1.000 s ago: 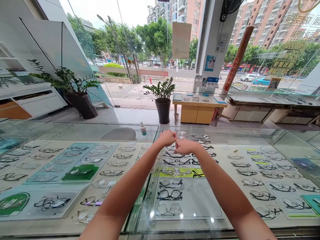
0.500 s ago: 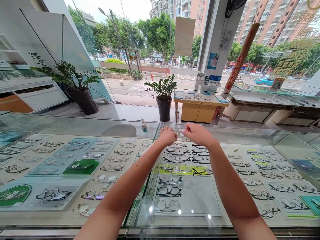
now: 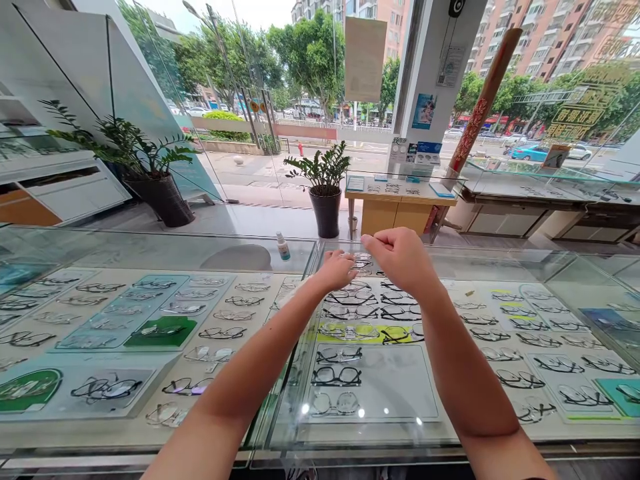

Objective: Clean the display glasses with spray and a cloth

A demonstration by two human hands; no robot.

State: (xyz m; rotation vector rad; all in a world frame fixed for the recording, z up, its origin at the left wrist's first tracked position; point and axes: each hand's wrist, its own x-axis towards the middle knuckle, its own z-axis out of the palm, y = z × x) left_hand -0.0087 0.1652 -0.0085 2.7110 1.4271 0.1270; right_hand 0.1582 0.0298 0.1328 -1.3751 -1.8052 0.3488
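Observation:
Both my arms reach across a glass display counter [image 3: 150,440] to its far side. My left hand [image 3: 336,270] is curled, with its fingertips pinching one end of a pair of clear-framed glasses [image 3: 362,262]. My right hand [image 3: 401,257] is raised a little higher, fingers closed, and pinches the other end of the same pair. The glasses are held just above the back rows of displayed glasses [image 3: 355,297]. How exactly the fingers grip is hard to make out.
Under the glass lie several rows of glasses on trays, including a black-framed pair [image 3: 336,377]. A small spray bottle [image 3: 283,247] stands on the counter's far edge. Beyond are potted plants [image 3: 325,197], a yellow table [image 3: 397,213] and shop windows.
My hands were together low over the back rows. They have lifted and drawn apart, the right hand rising up and to the right, with the clear glasses between them.

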